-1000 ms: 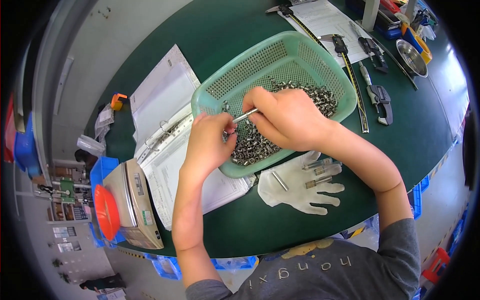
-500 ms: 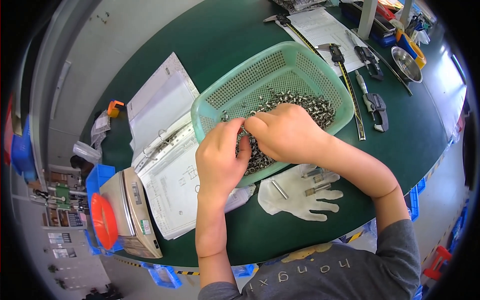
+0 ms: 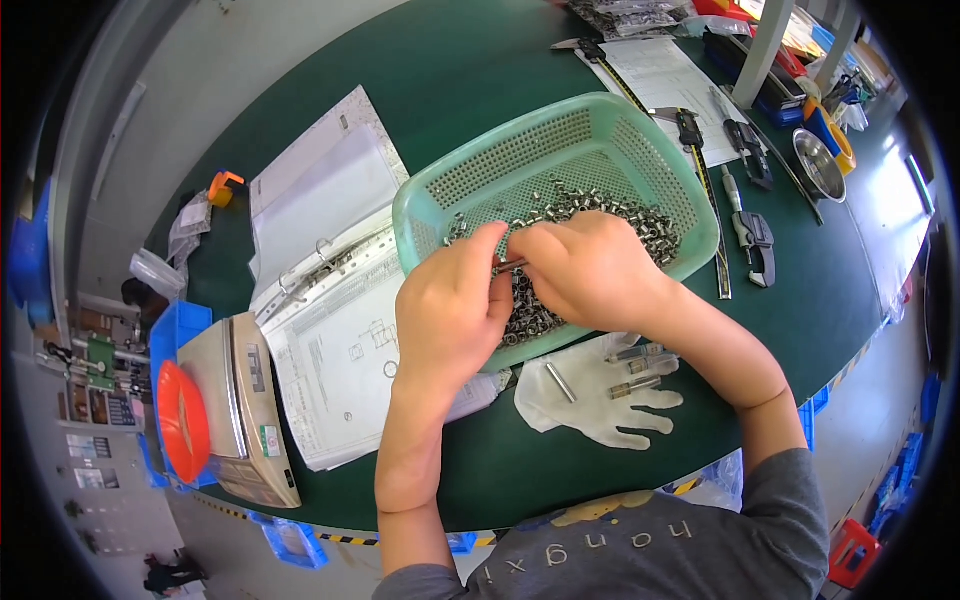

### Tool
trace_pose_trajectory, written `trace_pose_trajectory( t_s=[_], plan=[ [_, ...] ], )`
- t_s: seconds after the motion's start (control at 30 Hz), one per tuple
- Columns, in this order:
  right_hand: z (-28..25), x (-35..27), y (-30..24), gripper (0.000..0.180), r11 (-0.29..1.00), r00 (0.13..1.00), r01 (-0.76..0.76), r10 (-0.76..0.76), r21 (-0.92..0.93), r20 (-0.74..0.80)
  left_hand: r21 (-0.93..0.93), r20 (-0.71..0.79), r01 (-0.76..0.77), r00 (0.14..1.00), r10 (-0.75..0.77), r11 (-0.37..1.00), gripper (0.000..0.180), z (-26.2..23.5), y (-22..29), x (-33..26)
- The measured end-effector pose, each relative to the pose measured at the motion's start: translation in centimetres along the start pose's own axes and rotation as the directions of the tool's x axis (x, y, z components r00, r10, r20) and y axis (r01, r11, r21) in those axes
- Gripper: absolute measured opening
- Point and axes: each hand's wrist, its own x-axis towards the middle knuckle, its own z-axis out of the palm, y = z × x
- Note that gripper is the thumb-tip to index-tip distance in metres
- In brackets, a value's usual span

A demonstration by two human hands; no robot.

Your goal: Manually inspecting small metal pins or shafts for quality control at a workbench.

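Note:
Both hands meet above the near half of a green plastic basket point(image 3: 440, 195), which holds many small shiny metal sleeves point(image 3: 655, 235). My right hand point(image 3: 595, 270) is closed, pinching a thin metal pin point(image 3: 511, 265) that bridges the short gap to the other hand. The fingertips of my left hand point(image 3: 448, 310) are pressed together at the pin's other end; whatever they grip there is mostly hidden. In front of the basket a white glove point(image 3: 600, 410) lies flat, with a short metal rod point(image 3: 561, 382) and several small cylindrical pieces point(image 3: 635, 386) on it.
An open ring binder with drawings point(image 3: 335, 350) lies left of the basket, beside a scale point(image 3: 255, 400) and a red bowl point(image 3: 183, 420). To the right are calipers point(image 3: 690, 130), a micrometer point(image 3: 752, 235) and a steel bowl point(image 3: 818, 165).
The view has shifted slightly, moving the scene a little. My hands have drawn slightly apart at the fingertips, and the thin pin now shows between them.

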Motion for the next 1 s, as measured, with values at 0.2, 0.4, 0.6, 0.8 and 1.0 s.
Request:
trace_pose_trajectory(
  t_s=[0.2, 0.4, 0.6, 0.8, 1.0],
  plan=[
    [0.0, -0.3, -0.1, 0.014, 0.958, 0.984, -0.178, 0.17, 0.225, 0.056, -0.507, -0.002, 0.139, 0.987, -0.162, 0.851, 0.051, -0.2, 0.2, 0.0],
    [-0.2, 0.0, -0.8, 0.024, 0.902, 0.981, -0.173, 0.194, 0.395, -0.013, -0.883, 0.201, 0.358, 0.872, -0.446, 0.303, 0.039, -1.3, -0.1, 0.5],
    [-0.2, -0.4, 0.0, 0.018, 0.943, 0.975, -0.165, 0.201, 0.29, -0.097, -0.839, 0.35, 0.491, 0.816, -0.461, 0.232, 0.021, -0.7, -0.2, 1.0],
    [-1.0, -0.2, -0.2, 0.016, 0.928, 0.959, -0.236, 0.271, 0.289, -0.088, 0.298, 0.488, -0.01, 0.861, -0.143, 0.955, 0.009, 1.0, -3.4, 0.1],
    [-1.0, 0.1, -0.3, 0.014, 0.935, 0.965, -0.23, 0.256, 0.272, -0.064, 0.306, 0.502, -0.005, 0.85, -0.157, 0.952, 0.01, 1.9, -4.2, 0.6]
  ],
)
